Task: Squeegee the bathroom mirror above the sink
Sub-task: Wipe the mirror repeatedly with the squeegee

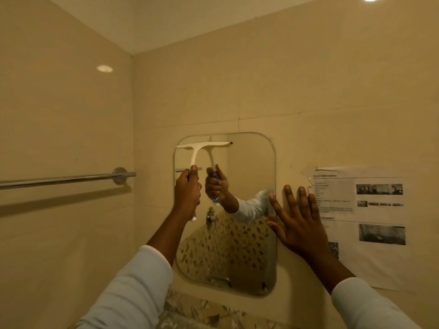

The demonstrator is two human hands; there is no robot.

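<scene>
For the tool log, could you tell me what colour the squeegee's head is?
White or cream on the squeegee, seen in the head view.

A single head-worn, wide-angle view looked forward and slightly upward at a tiled bathroom wall from close range, near enough that both forearms reached into the frame from the bottom edge. The mirror [249,176] sat just below the centre, facing the camera almost square on, with the wall corner and ceiling rising above it. The towel rail [66,178] ran off the left edge and a printed sheet [370,224] lay toward the right edge. Straight lines bowed near the borders. No second view shared the scene.
</scene>
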